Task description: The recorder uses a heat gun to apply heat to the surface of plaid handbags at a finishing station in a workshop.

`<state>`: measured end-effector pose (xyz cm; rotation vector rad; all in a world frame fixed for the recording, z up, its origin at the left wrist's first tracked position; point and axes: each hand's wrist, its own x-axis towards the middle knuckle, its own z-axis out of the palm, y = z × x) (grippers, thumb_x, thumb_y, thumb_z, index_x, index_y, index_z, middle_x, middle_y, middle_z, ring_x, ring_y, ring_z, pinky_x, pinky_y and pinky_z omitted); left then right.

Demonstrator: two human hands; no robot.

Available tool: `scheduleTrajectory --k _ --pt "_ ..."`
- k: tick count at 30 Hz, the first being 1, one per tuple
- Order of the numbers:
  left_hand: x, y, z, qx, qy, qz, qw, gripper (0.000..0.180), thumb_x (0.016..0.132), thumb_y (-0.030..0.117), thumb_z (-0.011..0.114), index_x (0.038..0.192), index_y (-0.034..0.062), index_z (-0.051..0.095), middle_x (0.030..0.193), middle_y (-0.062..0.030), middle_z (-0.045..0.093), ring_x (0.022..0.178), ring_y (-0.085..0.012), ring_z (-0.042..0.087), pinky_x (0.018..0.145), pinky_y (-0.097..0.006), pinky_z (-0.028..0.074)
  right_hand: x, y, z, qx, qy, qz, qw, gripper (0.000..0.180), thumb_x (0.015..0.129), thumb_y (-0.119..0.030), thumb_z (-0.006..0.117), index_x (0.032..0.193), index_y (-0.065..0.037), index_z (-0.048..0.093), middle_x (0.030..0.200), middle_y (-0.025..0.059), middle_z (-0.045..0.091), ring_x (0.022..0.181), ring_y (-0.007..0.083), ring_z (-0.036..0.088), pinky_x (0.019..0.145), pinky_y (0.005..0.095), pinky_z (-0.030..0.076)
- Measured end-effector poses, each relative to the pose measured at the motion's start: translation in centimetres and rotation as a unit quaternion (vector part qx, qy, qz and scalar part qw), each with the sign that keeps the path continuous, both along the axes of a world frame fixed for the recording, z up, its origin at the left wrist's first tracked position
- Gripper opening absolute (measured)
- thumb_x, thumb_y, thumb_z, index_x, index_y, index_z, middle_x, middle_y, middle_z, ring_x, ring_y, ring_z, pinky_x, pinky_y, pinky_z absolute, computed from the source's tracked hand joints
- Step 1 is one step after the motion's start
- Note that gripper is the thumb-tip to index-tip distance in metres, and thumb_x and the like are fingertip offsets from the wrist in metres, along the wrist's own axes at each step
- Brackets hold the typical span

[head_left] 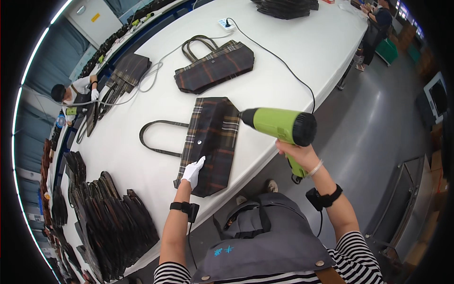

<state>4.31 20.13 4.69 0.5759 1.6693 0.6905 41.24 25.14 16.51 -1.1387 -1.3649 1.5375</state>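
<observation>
My right hand (301,152) is closed round the handle of a green heat gun (276,124) with a black nozzle and black rear cap. The nozzle points left at the upper right corner of a dark plaid tote bag (215,137). The bag lies flat on the white table, its looped handle out to the left and a round snap on its front. In a white glove, my left hand (193,173) rests on the bag's lower part with its fingers stretched out. Farther back lies a second plaid tote bag (215,68), handles upward.
A thick stack of dark bags (113,222) stands at the left front; more folded bags (130,73) lie at the far left. A black cord runs from a power strip (226,24) along the right table edge. One co-worker (78,94) works at the left, another (378,19) far right.
</observation>
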Motion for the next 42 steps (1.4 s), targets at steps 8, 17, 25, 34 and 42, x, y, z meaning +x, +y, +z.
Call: scheduleTrajectory --k 8,17,25,34,42 --pt "1.1 -0.7 0.1 0.014 -0.099 0.068 0.993 0.049 0.089 0.038 0.056 0.127 0.0079 0.052 0.123 -0.0076 0.055 0.108 -0.0187 0.054 0.093 -0.032 0.043 -3.8 6.0 0.7 0.041 0.019 0.025 0.999 0.018 0.074 -0.011 0.067 0.085 0.001 0.060 0.070 0.0047 0.061 0.061 0.0108 0.058 0.057 0.0264 0.049" --pt "1.5 -1.0 0.6 0.011 -0.112 0.104 0.988 0.045 0.089 0.034 0.057 0.124 0.0072 0.054 0.118 -0.0076 0.058 0.105 -0.0189 0.056 0.091 -0.033 0.045 0.3 5.6 0.5 -0.027 -0.016 0.082 0.996 0.017 0.075 -0.008 0.067 0.089 -0.002 0.061 0.076 0.0019 0.060 0.063 0.0096 0.056 0.056 0.0249 0.046" --pt "1.6 -1.4 0.4 0.021 -0.131 0.133 0.982 0.045 0.087 0.032 0.059 0.122 0.0039 0.055 0.113 -0.0087 0.060 0.097 -0.0199 0.059 0.085 -0.033 0.048 0.9 4.3 1.2 0.005 -0.072 0.050 0.996 0.015 0.077 -0.009 0.066 0.091 -0.004 0.060 0.076 0.0012 0.060 0.063 0.0084 0.056 0.055 0.0243 0.045" --pt "2.5 -4.4 3.0 0.060 0.171 0.045 0.982 0.046 0.077 0.030 0.073 0.106 -0.0032 0.062 0.087 -0.0050 0.065 0.072 -0.0085 0.060 0.059 -0.022 0.048 -1.1 -0.1 0.4 -0.017 -0.043 0.031 0.998 0.019 0.074 -0.008 0.070 0.087 0.000 0.058 0.071 0.0019 0.059 0.062 0.0088 0.056 0.056 0.0250 0.048" --pt "1.0 -6.1 3.9 0.045 0.117 0.045 0.991 0.034 0.077 0.032 0.072 0.089 0.0008 0.068 0.064 -0.0020 0.061 0.043 -0.0056 0.047 0.041 -0.020 0.036 0.4 -5.0 0.7 -0.144 -0.001 0.124 0.982 0.028 0.072 -0.006 0.073 0.097 -0.002 0.060 0.085 0.0045 0.063 0.073 0.0110 0.059 0.066 0.0264 0.050"
